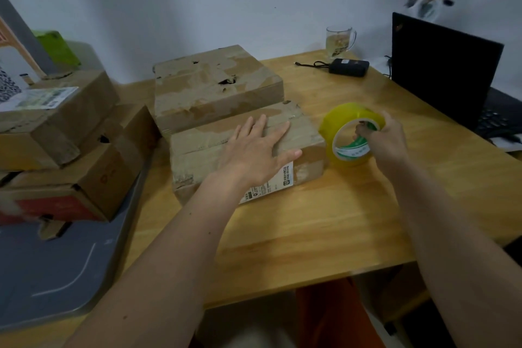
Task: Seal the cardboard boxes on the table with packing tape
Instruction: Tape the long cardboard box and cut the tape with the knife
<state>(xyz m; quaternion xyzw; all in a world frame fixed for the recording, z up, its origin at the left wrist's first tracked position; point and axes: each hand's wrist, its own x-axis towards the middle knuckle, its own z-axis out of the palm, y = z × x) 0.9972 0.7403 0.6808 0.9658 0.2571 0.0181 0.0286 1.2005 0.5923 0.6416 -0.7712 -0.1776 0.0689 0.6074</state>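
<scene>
Tape roll (351,135) is gripped through its core by right-hand fingers (364,133) beside the near cardboard box (245,147) on the bench (324,220), pressed flat under the open left hand (254,150); light, stiff, best held there.

A light wooden table (324,220) carries two worn cardboard boxes: the near box (214,147) sits just in front of the far box (214,85). Toward the back edge stand a glass mug (339,41) and a black power adapter (348,66); an open black laptop (440,70) sits at the right.
</scene>
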